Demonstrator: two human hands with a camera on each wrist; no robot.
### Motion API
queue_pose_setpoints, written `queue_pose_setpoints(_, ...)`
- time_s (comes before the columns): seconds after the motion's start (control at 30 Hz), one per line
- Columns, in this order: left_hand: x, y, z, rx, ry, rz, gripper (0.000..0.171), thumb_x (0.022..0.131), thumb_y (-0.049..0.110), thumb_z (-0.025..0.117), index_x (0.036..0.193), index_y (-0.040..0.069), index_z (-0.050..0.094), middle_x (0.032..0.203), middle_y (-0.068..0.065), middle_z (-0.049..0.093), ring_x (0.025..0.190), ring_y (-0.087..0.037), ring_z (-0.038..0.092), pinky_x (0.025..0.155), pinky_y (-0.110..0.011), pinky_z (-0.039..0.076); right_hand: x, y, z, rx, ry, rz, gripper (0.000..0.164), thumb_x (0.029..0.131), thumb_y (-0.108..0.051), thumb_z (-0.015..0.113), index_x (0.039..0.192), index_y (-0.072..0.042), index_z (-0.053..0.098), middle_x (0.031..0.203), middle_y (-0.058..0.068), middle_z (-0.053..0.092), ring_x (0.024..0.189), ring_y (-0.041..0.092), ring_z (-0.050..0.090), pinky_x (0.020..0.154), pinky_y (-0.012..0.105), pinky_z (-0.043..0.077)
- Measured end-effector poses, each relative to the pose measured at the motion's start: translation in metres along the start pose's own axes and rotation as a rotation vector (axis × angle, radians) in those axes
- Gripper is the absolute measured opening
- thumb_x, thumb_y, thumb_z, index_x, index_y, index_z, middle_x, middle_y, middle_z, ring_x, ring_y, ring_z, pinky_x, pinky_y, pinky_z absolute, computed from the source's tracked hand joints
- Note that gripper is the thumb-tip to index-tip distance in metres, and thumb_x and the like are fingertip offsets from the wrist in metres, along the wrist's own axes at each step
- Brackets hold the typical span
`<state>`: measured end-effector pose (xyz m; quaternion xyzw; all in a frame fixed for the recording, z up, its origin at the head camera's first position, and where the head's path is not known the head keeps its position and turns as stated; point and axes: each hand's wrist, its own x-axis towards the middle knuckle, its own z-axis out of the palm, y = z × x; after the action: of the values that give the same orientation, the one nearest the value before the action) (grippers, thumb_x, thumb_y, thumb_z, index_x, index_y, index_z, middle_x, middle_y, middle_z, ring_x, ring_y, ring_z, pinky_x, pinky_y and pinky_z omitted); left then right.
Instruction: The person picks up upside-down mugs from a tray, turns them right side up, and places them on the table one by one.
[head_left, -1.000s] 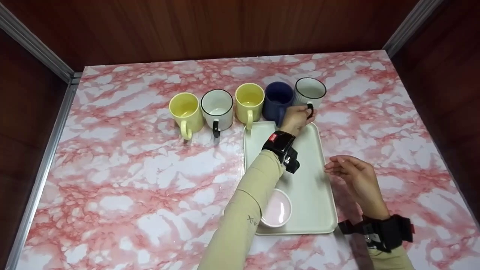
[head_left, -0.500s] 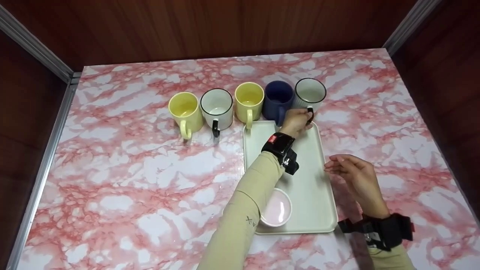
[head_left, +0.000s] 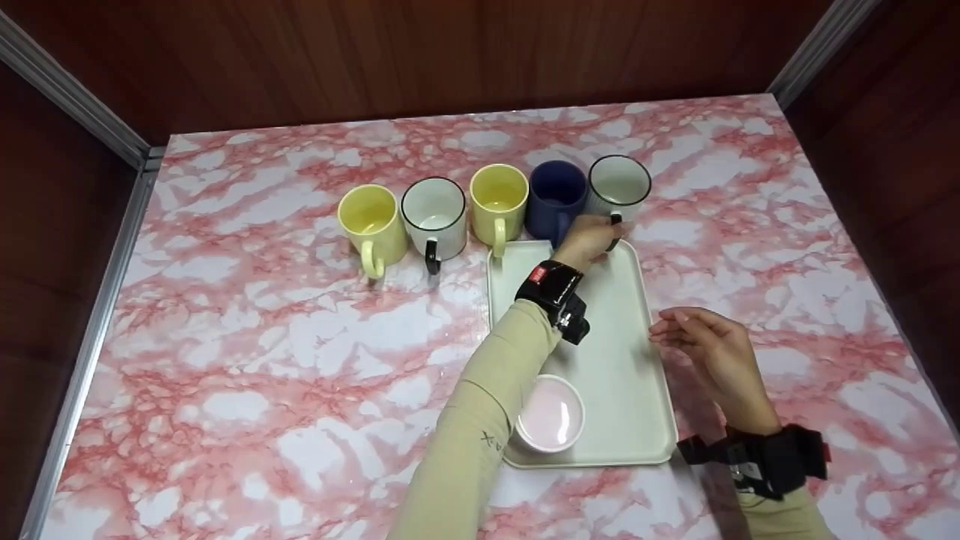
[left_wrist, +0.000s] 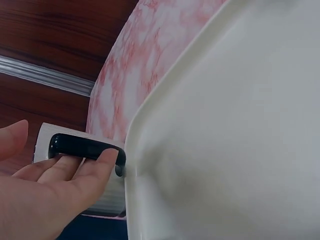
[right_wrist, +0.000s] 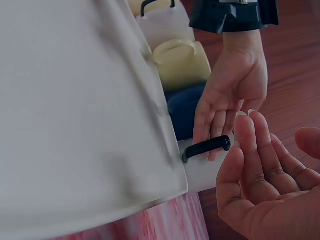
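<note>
My left hand [head_left: 587,240] is at the black handle [left_wrist: 87,147] of the rightmost white mug [head_left: 619,180], which has a dark rim. In the left wrist view, fairly straight fingers reach in behind that handle, one fingertip overlaps its front, and the thumb stands apart from it. My right hand [head_left: 716,349] hovers beside the right edge of the cream tray [head_left: 615,375], fingers loosely bent with nothing between them. The right wrist view shows its relaxed fingers [right_wrist: 260,160] near the same mug. Left of that mug stands a dark blue mug [head_left: 557,196].
A yellow mug [head_left: 499,206], a second white mug [head_left: 433,219] and another yellow mug [head_left: 373,225] continue the row leftward, handles toward me. On the tray's near left corner sits a pink-filled white cup [head_left: 551,414], partly behind my left sleeve. Dark wood panels [head_left: 450,60] enclose the table.
My left hand first moves slightly toward me, then shifts a little left, at the white mug's handle. My right hand and the other mugs stay in place.
</note>
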<state>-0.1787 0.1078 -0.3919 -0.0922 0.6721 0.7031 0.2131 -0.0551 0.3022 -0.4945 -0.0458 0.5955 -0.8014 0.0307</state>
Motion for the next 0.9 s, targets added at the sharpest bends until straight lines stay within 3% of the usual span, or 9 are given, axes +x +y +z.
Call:
queue_pose_setpoints(0.1,-0.004,0.002,-0.006,0.020,-0.037,0.038,0.023,0.088,0.006,0.059,0.068,-0.002,0.052,0.058,0.004,0.035,0.055,-0.009,0.035,0.053,-0.022,0.030,0.000,0.002,0.000,0.004,0.003,0.004,0.033,0.095,-0.008,0.048,0.114,0.019,0.049,0.094,0.030,0.060,0.083,0.036,0.062,0.073,0.041,0.051)
queue_pose_setpoints(0.2,0.001,-0.003,-0.010,0.038,-0.059,0.079,0.021,0.088,0.006,0.060,0.085,-0.014,0.060,0.059,0.004,0.038,0.057,-0.009,0.035,0.054,-0.019,0.029,0.000,0.003,-0.001,-0.001,0.011,0.006,0.032,0.095,-0.007,0.048,0.114,0.019,0.049,0.094,0.031,0.060,0.083,0.037,0.061,0.073,0.041,0.051)
queue_pose_setpoints(0.37,0.007,-0.007,-0.014,0.114,-0.093,0.141,0.025,0.087,0.008,0.061,0.102,-0.012,0.063,0.077,-0.003,0.055,0.071,-0.010,0.043,0.066,-0.018,0.037,0.001,0.003,0.000,-0.002,0.022,0.012,0.033,0.094,-0.008,0.049,0.113,0.019,0.050,0.093,0.030,0.060,0.082,0.037,0.062,0.073,0.040,0.051)
queue_pose_setpoints(0.47,0.005,-0.006,-0.016,0.130,-0.135,0.119,0.029,0.088,0.010,0.060,0.112,-0.007,0.061,0.100,-0.010,0.061,0.086,-0.014,0.049,0.084,-0.028,0.041,0.000,-0.001,0.005,-0.007,0.019,0.018,0.033,0.094,-0.010,0.050,0.112,0.018,0.051,0.093,0.029,0.061,0.081,0.037,0.062,0.073,0.041,0.051)
queue_pose_setpoints(0.57,0.001,-0.004,-0.018,0.118,-0.170,0.082,0.033,0.089,0.013,0.060,0.117,-0.004,0.059,0.117,-0.013,0.057,0.100,-0.019,0.051,0.095,-0.045,0.037,-0.002,-0.011,0.015,-0.026,0.020,0.027,0.035,0.094,-0.012,0.051,0.112,0.018,0.052,0.092,0.028,0.062,0.081,0.035,0.062,0.073,0.040,0.051)
queue_pose_setpoints(0.63,-0.003,-0.002,-0.019,0.125,-0.181,0.071,0.033,0.089,0.016,0.060,0.115,-0.004,0.060,0.118,-0.014,0.056,0.102,-0.022,0.050,0.095,-0.048,0.036,-0.002,-0.017,0.021,-0.039,0.024,0.040,0.034,0.094,-0.012,0.052,0.111,0.017,0.053,0.092,0.026,0.063,0.081,0.033,0.063,0.073,0.039,0.051)
queue_pose_setpoints(0.83,-0.012,0.001,-0.022,0.229,-0.161,0.072,0.031,0.088,0.021,0.061,0.107,-0.003,0.064,0.105,-0.009,0.056,0.090,-0.017,0.048,0.087,-0.038,0.043,-0.006,-0.038,0.046,-0.071,0.046,0.058,0.038,0.092,-0.017,0.056,0.110,0.016,0.054,0.089,0.022,0.065,0.078,0.028,0.064,0.072,0.035,0.052)
queue_pose_setpoints(0.9,-0.015,0.001,-0.023,0.266,-0.161,0.080,0.028,0.088,0.020,0.061,0.105,-0.002,0.065,0.104,-0.008,0.057,0.089,-0.016,0.049,0.083,-0.033,0.043,-0.004,-0.034,0.042,-0.049,0.030,0.050,0.035,0.093,-0.014,0.053,0.110,0.017,0.054,0.090,0.023,0.064,0.079,0.029,0.064,0.072,0.035,0.052)
